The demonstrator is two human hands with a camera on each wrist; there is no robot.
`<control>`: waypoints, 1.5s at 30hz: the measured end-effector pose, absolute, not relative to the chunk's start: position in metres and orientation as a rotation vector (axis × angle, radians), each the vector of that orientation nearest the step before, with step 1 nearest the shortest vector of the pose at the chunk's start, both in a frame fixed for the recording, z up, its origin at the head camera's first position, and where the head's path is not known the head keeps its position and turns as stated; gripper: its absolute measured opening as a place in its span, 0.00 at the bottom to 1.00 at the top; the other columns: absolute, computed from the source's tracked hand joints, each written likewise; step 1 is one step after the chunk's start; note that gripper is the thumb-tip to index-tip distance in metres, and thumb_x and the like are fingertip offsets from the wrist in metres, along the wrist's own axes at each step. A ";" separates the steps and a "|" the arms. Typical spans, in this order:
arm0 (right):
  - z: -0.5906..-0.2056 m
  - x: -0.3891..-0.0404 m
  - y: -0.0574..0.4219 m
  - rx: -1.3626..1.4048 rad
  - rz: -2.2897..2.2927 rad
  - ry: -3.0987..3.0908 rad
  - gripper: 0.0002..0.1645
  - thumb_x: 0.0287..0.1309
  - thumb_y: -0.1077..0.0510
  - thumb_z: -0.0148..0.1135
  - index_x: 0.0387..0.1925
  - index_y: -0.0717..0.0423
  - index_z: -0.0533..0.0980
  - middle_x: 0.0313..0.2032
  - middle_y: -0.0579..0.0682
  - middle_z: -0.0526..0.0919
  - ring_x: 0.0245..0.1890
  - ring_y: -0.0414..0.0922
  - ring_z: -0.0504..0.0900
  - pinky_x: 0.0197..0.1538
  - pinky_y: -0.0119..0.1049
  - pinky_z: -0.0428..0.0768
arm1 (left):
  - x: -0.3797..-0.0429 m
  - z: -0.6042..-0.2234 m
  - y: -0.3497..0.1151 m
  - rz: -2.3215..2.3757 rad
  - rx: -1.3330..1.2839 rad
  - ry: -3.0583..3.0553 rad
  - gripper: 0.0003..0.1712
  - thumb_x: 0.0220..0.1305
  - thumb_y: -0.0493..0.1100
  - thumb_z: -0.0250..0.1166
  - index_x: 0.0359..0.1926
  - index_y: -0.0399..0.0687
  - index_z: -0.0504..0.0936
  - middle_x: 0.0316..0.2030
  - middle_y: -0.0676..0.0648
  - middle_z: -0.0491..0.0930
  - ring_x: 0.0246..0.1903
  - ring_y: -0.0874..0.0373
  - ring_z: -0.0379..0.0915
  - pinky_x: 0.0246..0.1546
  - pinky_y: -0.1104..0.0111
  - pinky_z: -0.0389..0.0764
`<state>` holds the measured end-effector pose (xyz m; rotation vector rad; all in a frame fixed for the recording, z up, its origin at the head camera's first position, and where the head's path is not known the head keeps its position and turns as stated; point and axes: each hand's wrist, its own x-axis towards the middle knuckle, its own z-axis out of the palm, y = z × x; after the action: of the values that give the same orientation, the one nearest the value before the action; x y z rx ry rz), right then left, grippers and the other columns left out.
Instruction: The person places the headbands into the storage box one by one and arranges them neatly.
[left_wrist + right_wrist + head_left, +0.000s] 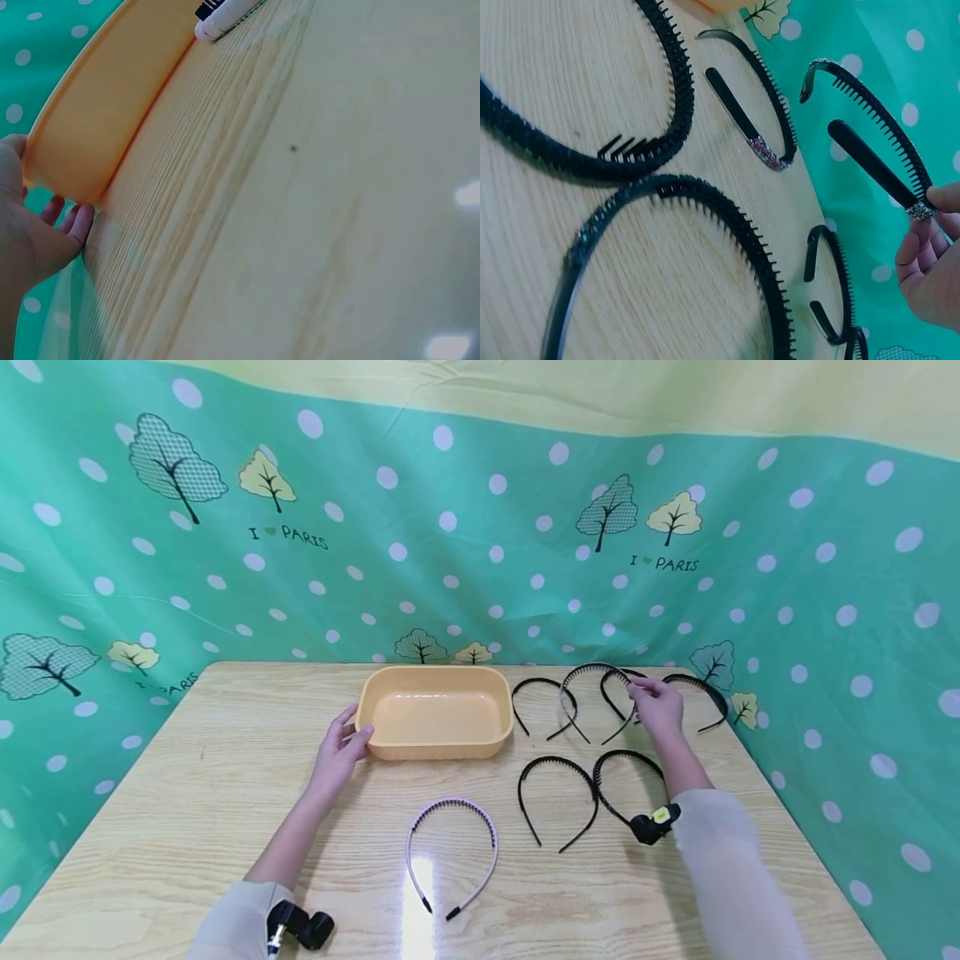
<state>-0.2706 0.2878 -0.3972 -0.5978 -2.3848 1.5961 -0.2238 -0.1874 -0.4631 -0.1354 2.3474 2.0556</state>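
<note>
My left hand (337, 756) grips the left end of a pale orange plastic tray (438, 751); in the left wrist view the thumb is at the rim and the fingers reach below. My right hand (658, 706) pinches a toothed headband (866, 159) with glittery trim by one side, holding it up over the back right of the table. Beneath and around it lie a black headband (545, 680) beside the tray, another partly hidden behind the hand, and a third black headband (708, 687) at the right edge.
Two black headbands, a left one (557, 759) and a right one (622, 752), lie nearer the front, almost touching. A lilac headband (452, 801) rests at front centre. A polka-dot curtain (450, 560) hangs along the table's back and right edges.
</note>
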 end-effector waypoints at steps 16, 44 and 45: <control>-0.400 -0.276 0.269 -0.546 1.639 -2.357 0.20 0.63 0.52 0.57 0.54 0.55 0.76 0.32 0.40 0.75 0.29 0.36 0.73 0.32 0.28 0.75 | -0.222 -0.459 -0.187 2.059 -0.140 2.325 0.36 0.69 0.51 0.53 0.72 0.57 0.49 0.63 0.38 0.61 0.55 0.56 0.66 0.50 0.73 0.77; -0.398 -0.285 0.239 -0.468 1.706 -2.301 0.18 0.62 0.55 0.58 0.52 0.58 0.77 0.33 0.44 0.78 0.26 0.34 0.72 0.27 0.23 0.74 | -0.209 -0.435 -0.180 2.032 -0.140 2.330 0.34 0.71 0.46 0.51 0.72 0.50 0.49 0.63 0.34 0.61 0.59 0.47 0.63 0.52 0.69 0.77; -0.398 -0.285 0.238 -0.469 1.708 -2.296 0.18 0.62 0.56 0.58 0.52 0.58 0.77 0.32 0.43 0.78 0.26 0.33 0.72 0.26 0.23 0.74 | -0.209 -0.435 -0.179 2.033 -0.141 2.332 0.34 0.71 0.46 0.51 0.72 0.50 0.49 0.63 0.35 0.61 0.58 0.48 0.63 0.52 0.69 0.77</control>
<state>-0.2853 0.2382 -0.3982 -0.4688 -2.2963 1.7085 -0.2094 -0.1795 -0.4354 -0.1408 2.3317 2.0327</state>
